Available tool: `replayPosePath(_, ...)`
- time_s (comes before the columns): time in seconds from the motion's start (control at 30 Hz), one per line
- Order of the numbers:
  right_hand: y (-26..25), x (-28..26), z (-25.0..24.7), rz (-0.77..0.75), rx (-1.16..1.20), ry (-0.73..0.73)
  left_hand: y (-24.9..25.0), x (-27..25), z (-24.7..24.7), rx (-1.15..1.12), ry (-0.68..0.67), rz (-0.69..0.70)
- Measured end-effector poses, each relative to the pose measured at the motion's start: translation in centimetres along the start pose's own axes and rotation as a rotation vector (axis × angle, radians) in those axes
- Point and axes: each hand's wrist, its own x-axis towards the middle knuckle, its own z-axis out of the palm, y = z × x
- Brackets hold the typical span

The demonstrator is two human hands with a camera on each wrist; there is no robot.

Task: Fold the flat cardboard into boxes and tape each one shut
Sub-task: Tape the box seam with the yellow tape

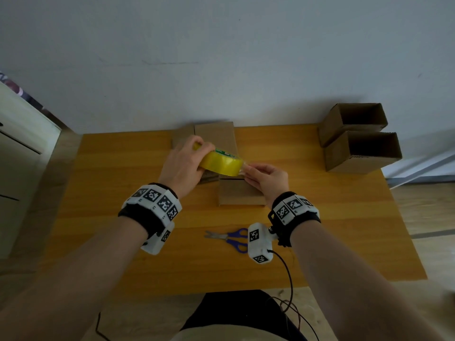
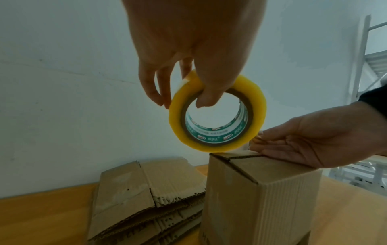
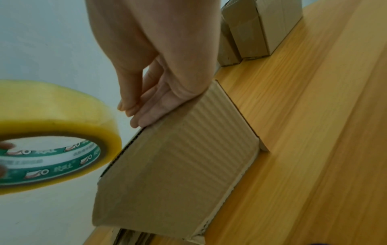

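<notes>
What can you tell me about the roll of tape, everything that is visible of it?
The roll of tape is a wide ring of glossy translucent yellow tape wound on a brown cardboard core; the core's inside is printed in green and white with small logos. It is held in the air, tilted, just above the top of the standing cardboard box. The left hand grips it, with the thumb inside the core and fingers on the outer face. The right hand pinches its free end at the box's top edge.
</notes>
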Motion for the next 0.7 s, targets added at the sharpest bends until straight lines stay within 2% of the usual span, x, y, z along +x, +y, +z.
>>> replayPosePath(0.13, 0.0, -0.2, 0.0, 0.005, -0.022, 0.002, 0.8, 0.3, -0.5, 0.038, 0.095, -0.039)
replayPosePath(0.27, 0.1, 0.1, 0.0, 0.014, -0.021, 0.013, 1.2, 0.3, -0.2, 0.063, 0.086, -0.047)
replayPosePath(0.4, 0.3, 0.2, 0.2, -0.004, -0.019, 0.018, 1.3, -0.1, 0.5, -0.043, 0.041, -0.123)
replayPosePath(0.57, 0.3, 0.2, 0.3, -0.016, 0.012, 0.016, 2.0, 0.3, 1.1, -0.136, 0.086, -0.13)
replayPosePath(0.7, 0.1, 0.0, 0.2, 0.002, 0.058, -0.006, 2.0, 0.6, 2.2, -0.278, 0.16, -0.279)
